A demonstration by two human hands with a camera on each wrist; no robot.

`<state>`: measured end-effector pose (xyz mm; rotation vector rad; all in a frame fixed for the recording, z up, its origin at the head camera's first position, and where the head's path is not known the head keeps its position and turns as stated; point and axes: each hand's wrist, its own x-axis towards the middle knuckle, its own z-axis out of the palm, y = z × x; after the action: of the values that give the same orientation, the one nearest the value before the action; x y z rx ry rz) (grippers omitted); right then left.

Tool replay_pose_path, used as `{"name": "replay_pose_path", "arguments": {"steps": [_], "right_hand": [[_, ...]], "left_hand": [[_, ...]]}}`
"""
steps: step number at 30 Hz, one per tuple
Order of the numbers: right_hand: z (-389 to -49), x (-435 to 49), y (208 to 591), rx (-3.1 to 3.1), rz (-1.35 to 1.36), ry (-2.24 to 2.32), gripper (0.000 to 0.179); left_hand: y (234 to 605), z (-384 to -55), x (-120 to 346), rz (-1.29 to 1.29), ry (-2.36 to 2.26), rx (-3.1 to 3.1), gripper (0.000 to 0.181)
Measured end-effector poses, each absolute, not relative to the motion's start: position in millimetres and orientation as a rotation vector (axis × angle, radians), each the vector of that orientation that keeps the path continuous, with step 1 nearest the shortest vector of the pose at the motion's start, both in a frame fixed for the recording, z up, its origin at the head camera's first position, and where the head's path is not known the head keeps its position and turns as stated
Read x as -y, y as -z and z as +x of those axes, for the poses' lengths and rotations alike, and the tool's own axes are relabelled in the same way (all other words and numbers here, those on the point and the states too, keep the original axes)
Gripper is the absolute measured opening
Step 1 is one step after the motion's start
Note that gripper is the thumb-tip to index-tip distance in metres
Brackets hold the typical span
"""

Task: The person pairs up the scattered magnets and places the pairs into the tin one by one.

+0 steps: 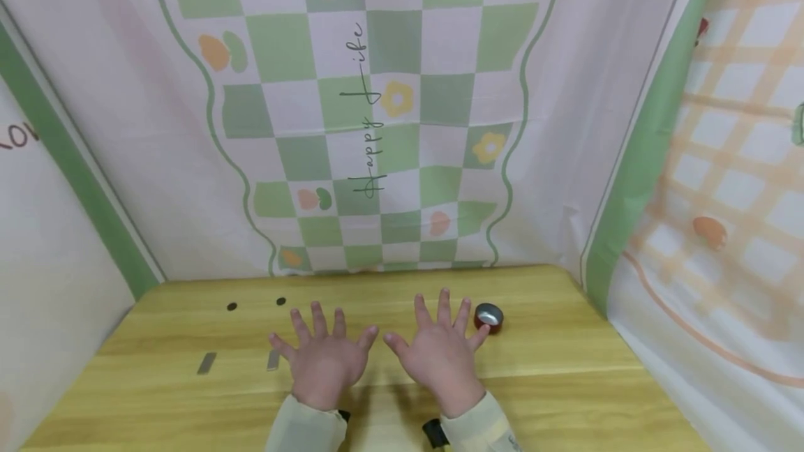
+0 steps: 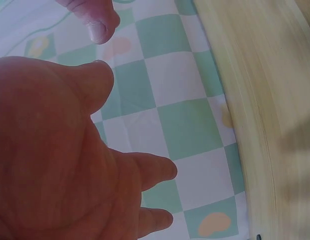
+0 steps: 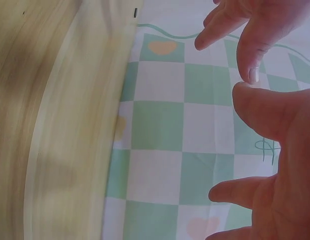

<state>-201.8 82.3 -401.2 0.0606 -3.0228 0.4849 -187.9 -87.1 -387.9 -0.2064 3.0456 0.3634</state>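
My left hand (image 1: pixel 328 361) is held palm down over the table with its fingers spread and nothing in it. Close to its little finger in the head view lies a small grey rectangular strip (image 1: pixel 273 360). A second grey strip (image 1: pixel 206 363) is farther left. Two small dark discs (image 1: pixel 232 306) lie behind the strips. My right hand (image 1: pixel 442 358) has its fingers spread too and holds nothing. Beside its little finger stands a small round container (image 1: pixel 488 314), red outside and silvery inside. The thumbs point toward each other; both wrist views show bare palms (image 2: pixel 49 150).
The wooden table (image 1: pixel 553 382) runs back to a hanging cloth (image 1: pixel 396 40) with green and white checks. More cloth hangs at the left (image 1: pixel 44 250) and at the right (image 1: pixel 722 215), where it has orange checks.
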Motion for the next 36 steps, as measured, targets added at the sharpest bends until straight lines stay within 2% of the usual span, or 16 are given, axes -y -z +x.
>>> {"name": "replay_pose_path", "arguments": {"steps": [11, 19, 27, 36], "right_hand": [[-198.7, -80.7, 398.7, 3.018, 0.066, -0.494, 0.097], [-198.0, -79.2, 397.6, 3.009, 0.069, -0.513, 0.088], [-197.8, -78.5, 397.7, 3.012, 0.063, -0.486, 0.092], [-199.3, -79.5, 395.8, 3.014, 0.096, -0.512, 0.089]], "left_hand": [[383.7, -185.9, 86.8, -0.200, -0.359, -3.037, 0.092], [384.4, -184.6, 86.6, -0.196, -0.376, -3.039, 0.094], [385.6, -184.4, 87.3, -0.195, -0.372, -3.056, 0.094], [380.9, -183.2, 90.9, -0.150, -0.403, -3.037, 0.095]]}}
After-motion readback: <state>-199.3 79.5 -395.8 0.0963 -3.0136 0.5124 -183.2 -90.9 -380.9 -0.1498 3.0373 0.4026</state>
